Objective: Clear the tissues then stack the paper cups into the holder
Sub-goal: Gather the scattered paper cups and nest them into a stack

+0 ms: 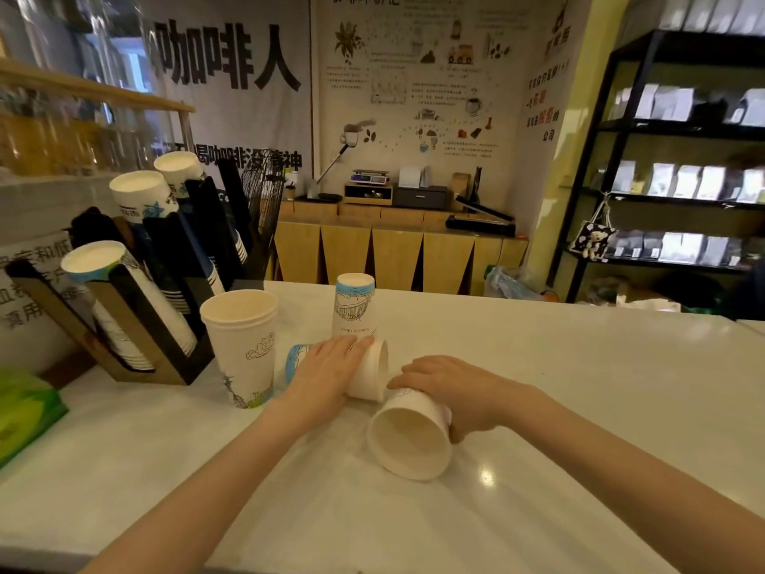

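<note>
I found the left hand (327, 372) laid flat on one fallen cup (368, 372); the right hand (451, 391) gripped another toppled cup (410, 437).

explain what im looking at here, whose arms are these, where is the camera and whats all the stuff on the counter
There is no machine here. The single picture comes from a wide-angle camera worn on a person's head, looking forward and down, so the two bare arms are that person's own.

On the white counter lie loose paper cups. The left hand rests on a cup lying on its side. The right hand grips another tipped cup, its opening facing the camera. A tall cup stands upright, and one more stands upside down behind the hands.

At the left is the slanted cup holder, with stacks of cups already in it. A green packet lies at the left edge.
</note>
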Tool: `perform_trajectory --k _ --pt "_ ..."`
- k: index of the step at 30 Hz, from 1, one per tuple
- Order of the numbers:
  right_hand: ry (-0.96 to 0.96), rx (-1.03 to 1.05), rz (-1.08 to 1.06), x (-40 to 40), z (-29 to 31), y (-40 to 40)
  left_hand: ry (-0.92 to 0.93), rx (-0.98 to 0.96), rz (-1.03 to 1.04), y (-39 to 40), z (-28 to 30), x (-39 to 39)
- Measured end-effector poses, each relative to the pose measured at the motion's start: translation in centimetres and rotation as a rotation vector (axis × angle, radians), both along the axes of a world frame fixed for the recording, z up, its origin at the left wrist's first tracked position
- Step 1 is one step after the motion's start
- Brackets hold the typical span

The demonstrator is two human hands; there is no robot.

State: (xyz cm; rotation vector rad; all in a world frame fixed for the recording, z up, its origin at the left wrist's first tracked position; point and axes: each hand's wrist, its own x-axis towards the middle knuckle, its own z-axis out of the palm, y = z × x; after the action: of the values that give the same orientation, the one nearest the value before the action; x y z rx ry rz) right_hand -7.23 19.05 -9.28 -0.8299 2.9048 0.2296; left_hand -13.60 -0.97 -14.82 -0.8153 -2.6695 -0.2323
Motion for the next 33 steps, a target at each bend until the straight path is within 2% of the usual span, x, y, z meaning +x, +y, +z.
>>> perform_trajectory --k 3,5,7,10,15,19,23,25,33 --pt "0.06 -0.085 0.049 -0.3 -0.4 -0.1 0.07 0.018 0.033 0.2 -0.1 0.1" --pt "0.025 -0.179 0.0 -0.4 -0.1 0.0 0.039 0.064 0.071 0.0 0.4 -0.1" --pt "-0.064 -0.291 -0.087 -0.5 0.6 0.2 -0.045 0.215 0.105 -0.2 2.0 -0.1" --pt "-0.171 -0.41 -0.178 -0.9 1.9 0.4 -0.112 0.544 0.113 -0.7 5.6 1.1" --pt "-0.273 -0.604 -0.134 -2.0 2.3 -1.6 -0.004 0.809 -0.006 -2.9 11.7 4.1" --pt "-0.28 -0.827 -0.112 -3.3 2.7 -4.1 0.088 1.002 0.001 -5.9 14.5 4.4" --pt "-0.194 -1.074 -0.108 -4.6 4.1 -6.3 0.281 1.011 0.047 -8.9 14.2 3.7" --pt "-0.157 -1.199 -0.116 -5.3 5.0 -7.3 0.304 0.965 0.077 -9.9 13.2 3.2" --pt "0.143 -1.542 -0.065 -6.7 9.3 -11.0 0.039 0.964 0.104 -12.5 9.1 1.0"
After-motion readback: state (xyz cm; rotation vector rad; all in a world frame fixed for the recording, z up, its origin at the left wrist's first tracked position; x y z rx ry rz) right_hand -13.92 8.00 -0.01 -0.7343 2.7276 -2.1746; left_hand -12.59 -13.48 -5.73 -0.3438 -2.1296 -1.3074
